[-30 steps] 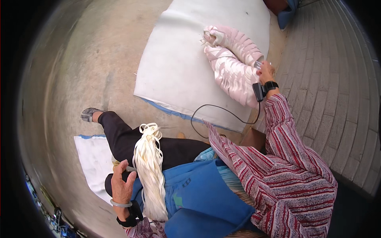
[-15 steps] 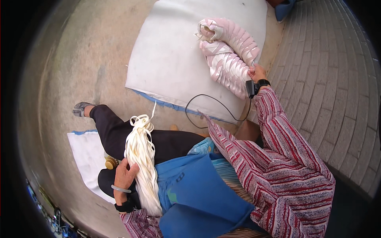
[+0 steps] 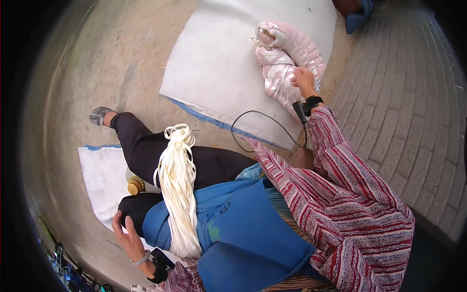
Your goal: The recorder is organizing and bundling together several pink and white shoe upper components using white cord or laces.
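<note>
Two long pink-and-white bundles [image 3: 304, 48], wound with crossing strips, lie side by side on a white sheet. Over the nearer one is my right hand [image 3: 304, 82], its fingers curled together; whatever they might pinch is too small to make out. Across my lap hangs a skein of flat cream strips [image 3: 180, 180], draped over my dark trouser leg and a blue cloth [image 3: 248, 233]. My left hand [image 3: 129, 238] is held off to the left of the skein, fingers apart, holding nothing.
The white sheet [image 3: 214, 73] with a blue underside edge lies on the concrete floor. A smaller white cloth [image 3: 97, 180] is at my left, and beside my knee stands a jar with a gold lid [image 3: 135, 185]. A black cable [image 3: 258, 113] loops from my right wrist. Grey paving [image 3: 399, 97] is on the right.
My left hand has let go of the skein and moved left and nearer. The right hand has shifted from the bundles' near end up onto the nearer bundle.
</note>
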Demonstrator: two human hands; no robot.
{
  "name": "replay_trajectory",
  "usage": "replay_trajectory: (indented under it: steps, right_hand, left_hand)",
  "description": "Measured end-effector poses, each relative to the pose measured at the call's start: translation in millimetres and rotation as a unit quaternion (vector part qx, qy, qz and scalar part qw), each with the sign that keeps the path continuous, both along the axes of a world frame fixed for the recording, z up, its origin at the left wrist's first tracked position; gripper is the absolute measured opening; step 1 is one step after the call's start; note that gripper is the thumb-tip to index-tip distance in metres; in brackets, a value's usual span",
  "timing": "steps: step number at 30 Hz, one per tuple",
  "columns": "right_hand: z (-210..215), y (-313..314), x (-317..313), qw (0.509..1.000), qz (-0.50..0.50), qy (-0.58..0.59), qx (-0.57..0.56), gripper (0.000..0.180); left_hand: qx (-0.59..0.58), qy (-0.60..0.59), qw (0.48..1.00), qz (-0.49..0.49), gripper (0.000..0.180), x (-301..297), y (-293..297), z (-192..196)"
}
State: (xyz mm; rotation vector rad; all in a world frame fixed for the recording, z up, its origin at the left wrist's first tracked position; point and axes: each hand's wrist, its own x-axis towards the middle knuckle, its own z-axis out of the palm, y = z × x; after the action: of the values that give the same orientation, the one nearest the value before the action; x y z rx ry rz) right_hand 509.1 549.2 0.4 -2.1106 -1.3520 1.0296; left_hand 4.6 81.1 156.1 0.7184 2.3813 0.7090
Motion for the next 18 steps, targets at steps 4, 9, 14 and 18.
replay_trajectory:
  steps: [4,9,14,18]
  right_hand:
    - [-5,-28,-112,0.948,0.262,0.073,-0.164,0.030]
    - [-25,-67,-177,0.837,0.453,0.056,-0.302,0.030]
    - [-74,-49,-124,0.890,0.332,-0.048,-0.310,0.032]
    - [-78,-40,-69,0.973,0.000,-0.140,-0.185,0.025]
  left_hand:
    - [-0.086,0.032,0.995,0.047,0.063,10,-57,-19]
    - [-0.061,0.033,0.988,0.136,0.070,37,-53,-14]
    - [-0.167,0.163,0.971,0.049,0.062,34,-70,-14]
    - [-0.197,0.186,0.961,0.048,0.063,31,-75,-16]
